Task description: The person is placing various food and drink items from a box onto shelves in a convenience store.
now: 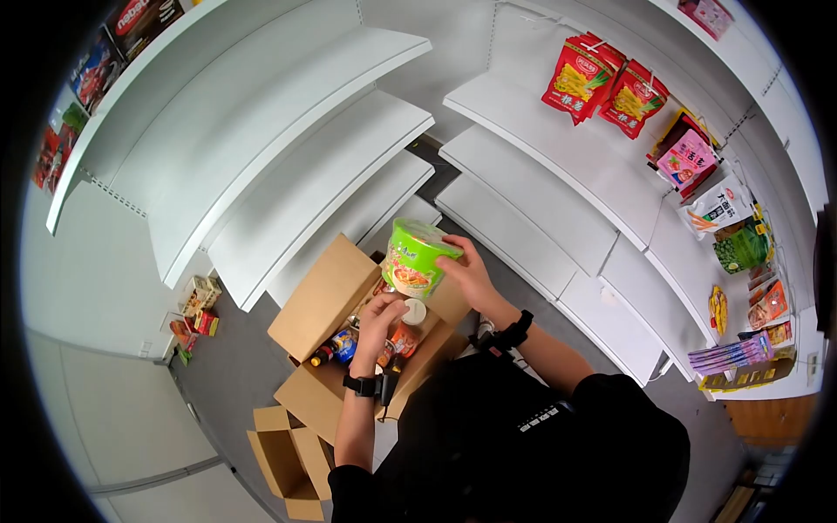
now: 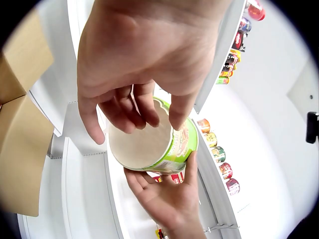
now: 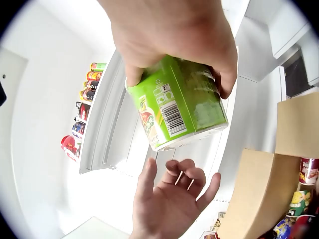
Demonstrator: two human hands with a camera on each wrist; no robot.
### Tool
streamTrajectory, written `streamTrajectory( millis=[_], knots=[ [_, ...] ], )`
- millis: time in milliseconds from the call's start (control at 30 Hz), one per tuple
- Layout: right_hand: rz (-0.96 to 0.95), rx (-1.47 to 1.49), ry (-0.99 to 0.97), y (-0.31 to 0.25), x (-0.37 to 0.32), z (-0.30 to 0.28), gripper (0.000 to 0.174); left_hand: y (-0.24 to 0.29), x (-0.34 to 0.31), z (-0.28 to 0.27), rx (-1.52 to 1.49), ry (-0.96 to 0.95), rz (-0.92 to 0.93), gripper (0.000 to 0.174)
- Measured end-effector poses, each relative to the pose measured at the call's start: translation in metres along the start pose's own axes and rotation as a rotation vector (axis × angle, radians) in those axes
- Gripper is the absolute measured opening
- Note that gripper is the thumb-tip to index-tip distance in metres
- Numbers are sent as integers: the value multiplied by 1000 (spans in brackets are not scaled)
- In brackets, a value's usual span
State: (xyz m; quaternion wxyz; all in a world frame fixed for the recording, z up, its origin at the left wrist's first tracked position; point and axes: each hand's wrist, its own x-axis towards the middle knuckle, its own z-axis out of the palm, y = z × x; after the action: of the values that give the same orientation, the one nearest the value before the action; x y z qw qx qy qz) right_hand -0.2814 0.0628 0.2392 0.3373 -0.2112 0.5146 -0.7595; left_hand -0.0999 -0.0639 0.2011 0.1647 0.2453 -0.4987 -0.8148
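At far left in the head view, packaged goods (image 1: 131, 35) stand along a curved white shelf (image 1: 288, 96). Below, more small packages (image 1: 201, 305) sit near the wall. A small open carton (image 1: 279, 462) lies on the grey floor, beside a larger open cardboard box (image 1: 327, 288). Inside the larger box are a dark bottle with a yellow cap (image 1: 323, 354), a blue packet (image 1: 346, 345) and a container with a round white lid (image 1: 414, 311).

Over that box is the person's left hand (image 1: 377, 324), holding nothing. Its fingers are loosely bent and spread, and the right wrist view shows them just below the tub, apart from it.

Just right of and above this hand is a green instant noodle tub (image 1: 413, 261), held in the air over the box's edge. It leans a little, lid up; its short axis runs from lid to base, and the pale base (image 2: 142, 142) faces the left fingers.

The right hand (image 1: 469, 275) grips the tub from its right side, near the lid, thumb and fingers around the wall. It is the nearer hand, already in contact; the left is close to the base.

Farther right, red snack bags (image 1: 584, 78) hang above white shelving, with a pink packet (image 1: 687, 159) beyond.
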Motion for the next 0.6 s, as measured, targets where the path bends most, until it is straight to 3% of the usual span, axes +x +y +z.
streamTrajectory(
  millis=[233,600],
  knots=[
    [14,91,34,-52,13,-37,49,-4,0,-11,13,0,30,13],
    [-160,-63,61,-141,16,-80,50,1,9,-9,19,-2,21,11]
  ],
)
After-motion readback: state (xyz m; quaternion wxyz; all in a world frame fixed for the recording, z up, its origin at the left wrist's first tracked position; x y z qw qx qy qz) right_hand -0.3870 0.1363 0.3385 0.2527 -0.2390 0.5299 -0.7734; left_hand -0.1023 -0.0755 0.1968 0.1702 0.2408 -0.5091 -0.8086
